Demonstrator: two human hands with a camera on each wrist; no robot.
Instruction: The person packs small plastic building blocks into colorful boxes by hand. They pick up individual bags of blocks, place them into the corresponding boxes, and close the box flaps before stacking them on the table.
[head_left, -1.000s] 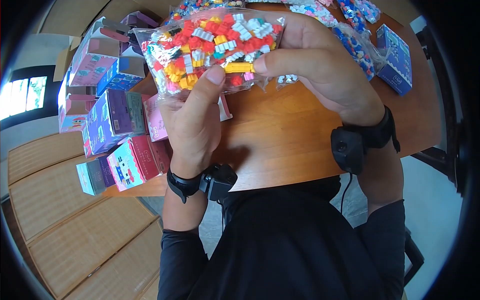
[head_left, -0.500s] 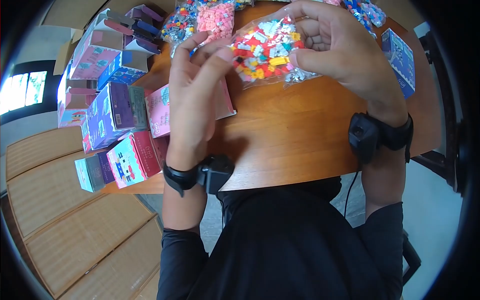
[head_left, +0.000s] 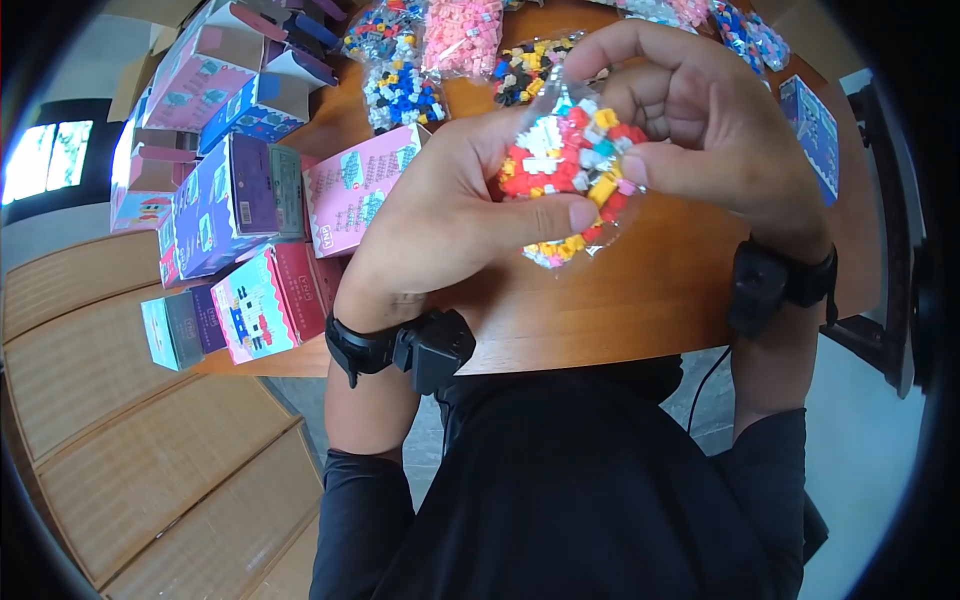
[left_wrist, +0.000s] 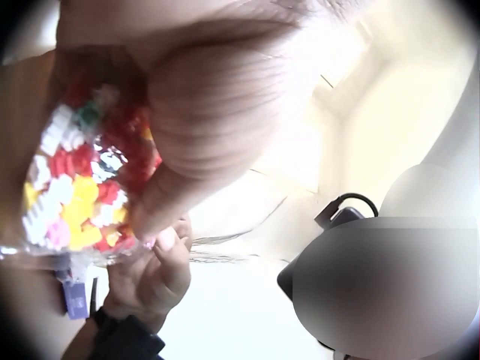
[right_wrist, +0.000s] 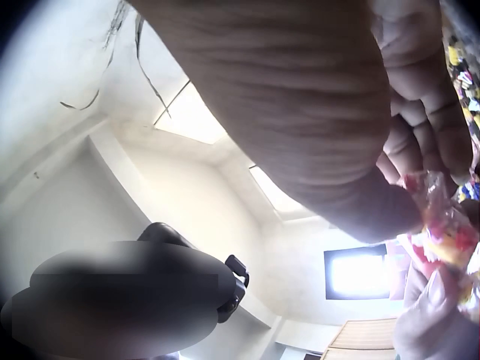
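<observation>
A clear plastic bag of small bricks (head_left: 565, 175), mostly red, white and yellow, is held up above the wooden table (head_left: 640, 300) close to the head camera. My left hand (head_left: 470, 215) grips its left side with the thumb across the front. My right hand (head_left: 690, 120) curls round its right side and top. In the left wrist view the bag of bricks (left_wrist: 75, 187) fills the left under my left hand (left_wrist: 202, 127). Part of the bag (right_wrist: 442, 225) shows past my right hand (right_wrist: 360, 135) in the right wrist view.
Several coloured cardboard boxes (head_left: 240, 210) crowd the table's left side, one pink box (head_left: 360, 190) lying flat. More bags of bricks (head_left: 430, 50) lie at the far edge. A blue box (head_left: 812, 120) stands at the right. Wood flooring (head_left: 130, 430) lies below the table.
The bag has come lower and nearer to the camera and is now bunched smaller between both hands. My left hand, which had let go, grips it again.
</observation>
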